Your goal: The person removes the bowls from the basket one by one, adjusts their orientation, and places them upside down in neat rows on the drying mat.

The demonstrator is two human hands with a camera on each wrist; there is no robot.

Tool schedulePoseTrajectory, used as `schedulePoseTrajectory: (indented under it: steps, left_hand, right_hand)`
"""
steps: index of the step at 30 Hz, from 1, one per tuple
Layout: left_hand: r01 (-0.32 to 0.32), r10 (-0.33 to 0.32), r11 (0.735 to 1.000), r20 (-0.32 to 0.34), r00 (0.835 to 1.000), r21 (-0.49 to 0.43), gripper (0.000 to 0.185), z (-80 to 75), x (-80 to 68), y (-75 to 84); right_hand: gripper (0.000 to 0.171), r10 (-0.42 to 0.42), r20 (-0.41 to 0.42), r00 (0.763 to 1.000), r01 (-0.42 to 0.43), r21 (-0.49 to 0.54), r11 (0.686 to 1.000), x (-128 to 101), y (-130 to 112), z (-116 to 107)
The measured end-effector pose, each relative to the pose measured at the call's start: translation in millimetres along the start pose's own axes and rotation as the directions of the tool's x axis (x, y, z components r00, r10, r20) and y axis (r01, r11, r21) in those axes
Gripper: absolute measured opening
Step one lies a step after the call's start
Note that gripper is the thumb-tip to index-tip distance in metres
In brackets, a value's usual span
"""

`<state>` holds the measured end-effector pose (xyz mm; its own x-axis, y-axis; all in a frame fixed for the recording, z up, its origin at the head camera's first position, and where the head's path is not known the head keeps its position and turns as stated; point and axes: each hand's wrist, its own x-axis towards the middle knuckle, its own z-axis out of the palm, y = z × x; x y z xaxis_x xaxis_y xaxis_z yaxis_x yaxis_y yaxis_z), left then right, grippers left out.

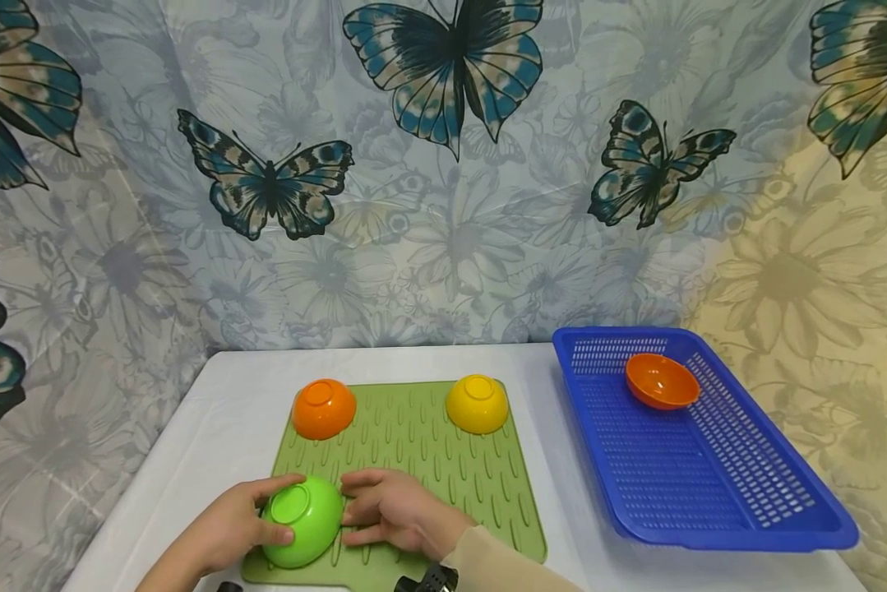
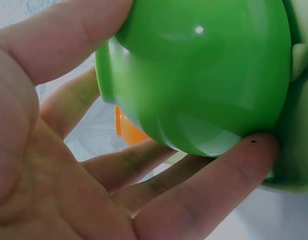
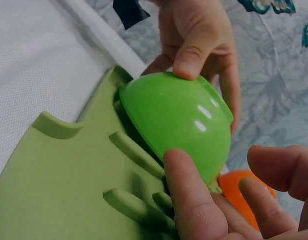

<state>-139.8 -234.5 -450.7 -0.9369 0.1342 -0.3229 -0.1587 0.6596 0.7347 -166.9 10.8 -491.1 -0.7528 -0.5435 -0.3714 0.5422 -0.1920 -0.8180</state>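
White tabletop (image 1: pixel 214 427) is carrying a green mat (image 1: pixel 443 469), bare room lying left. At its near edge, left hand (image 1: pixel 228 526) is gripping the tilted green bowl (image 1: pixel 302 514); right hand (image 1: pixel 391 510), fingers straight, is touching it.

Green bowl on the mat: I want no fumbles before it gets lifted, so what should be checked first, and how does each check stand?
1. Left hand grips green bowl: ok.
2. Right hand touches the bowl's other side: ok.
3. Bowl tilted up off the green mat: ok.
4. Blue basket has bare floor beside its orange bowl: ok.
5. Bowl dry inside: cannot tell.
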Motion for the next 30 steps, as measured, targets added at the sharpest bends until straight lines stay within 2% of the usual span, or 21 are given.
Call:
schedulePoseTrajectory:
  steps: [11,14,18,25,27,30]
  left_hand:
    - [-0.010,0.010,0.999,-0.010,1.000,0.042,0.079,0.3,2.5,1.4]
    - [0.006,-0.005,0.999,-0.014,1.000,0.034,0.079,1.1,1.6,1.2]
    - [0.018,-0.018,0.999,-0.018,1.000,0.026,0.080,2.1,0.8,0.9]
    - [0.025,-0.025,0.999,-0.016,1.000,0.022,0.081,2.4,1.8,1.5]
    - [0.024,-0.024,1.000,-0.012,1.000,0.013,0.081,2.7,2.2,0.9]
    - [0.016,-0.016,1.000,-0.008,1.000,0.003,0.081,3.0,2.8,0.0]
  right_hand:
    - [0.047,0.020,-0.029,0.999,-0.020,0.008,1.000,-11.5,-12.7,-23.0]
    - [0.046,0.006,-0.042,0.999,-0.008,-0.051,0.999,-21.5,-19.6,-26.0]
    - [0.045,-0.040,-0.048,0.998,0.030,-0.189,0.981,-37.2,-32.3,-27.5]
    - [0.050,-0.075,0.019,0.997,0.076,-0.404,0.912,-72.9,-70.3,-30.3]
    - [0.054,-0.112,0.043,0.993,0.119,-0.468,0.876,-87.5,-86.1,-35.0]
    - [0.061,-0.213,0.069,0.975,0.213,-0.573,0.791,-109.4,-111.1,-48.7]
